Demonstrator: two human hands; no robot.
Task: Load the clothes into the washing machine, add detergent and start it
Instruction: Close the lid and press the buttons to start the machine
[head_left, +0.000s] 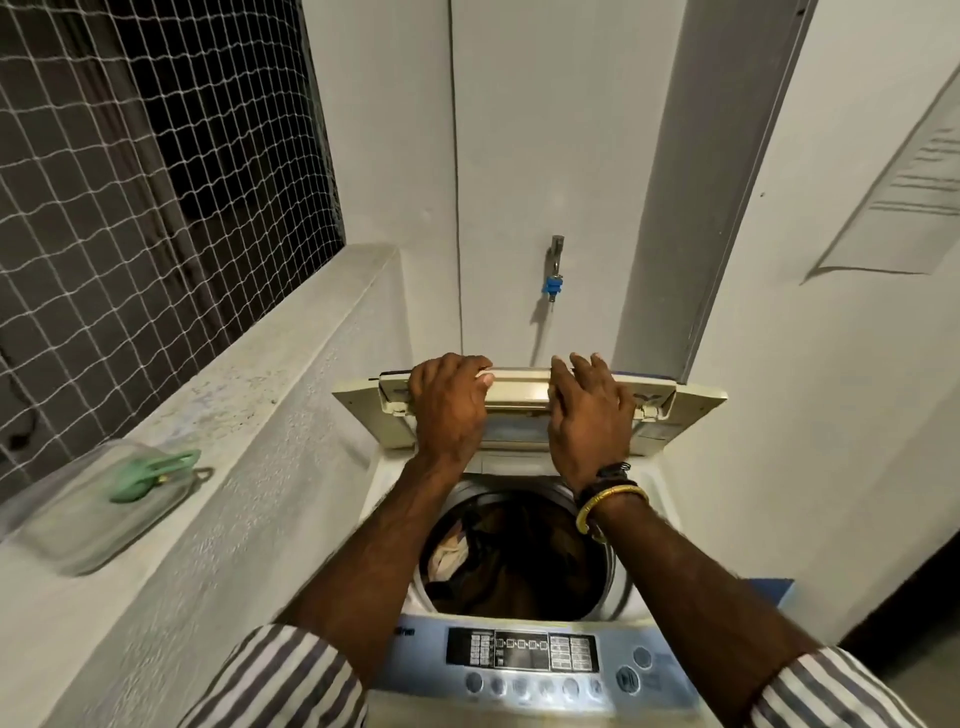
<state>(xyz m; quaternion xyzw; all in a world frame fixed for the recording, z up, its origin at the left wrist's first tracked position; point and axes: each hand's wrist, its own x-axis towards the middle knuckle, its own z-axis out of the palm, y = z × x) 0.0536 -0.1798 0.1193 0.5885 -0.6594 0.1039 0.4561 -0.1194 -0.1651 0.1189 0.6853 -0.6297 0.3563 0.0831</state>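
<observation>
Both grips reach forward, arms straight, over our washing machine (524, 670): left hand (451, 404) curls around the folded lid (519, 397), right hand (589, 415) lies flat, fingers spread. Clothes (511, 556) fill the drum below.

The washing machine (524, 686) has a pale blue control panel with a black display; its folded lid (519, 395) is cream. Clothes (514, 561) in the drum are dark brown, black and off-white. Sleeves (280, 680) are white with grey stripes. A yellow bangle (610, 506) circles the right wrist. The tap (555, 270) carries a blue fitting.
</observation>
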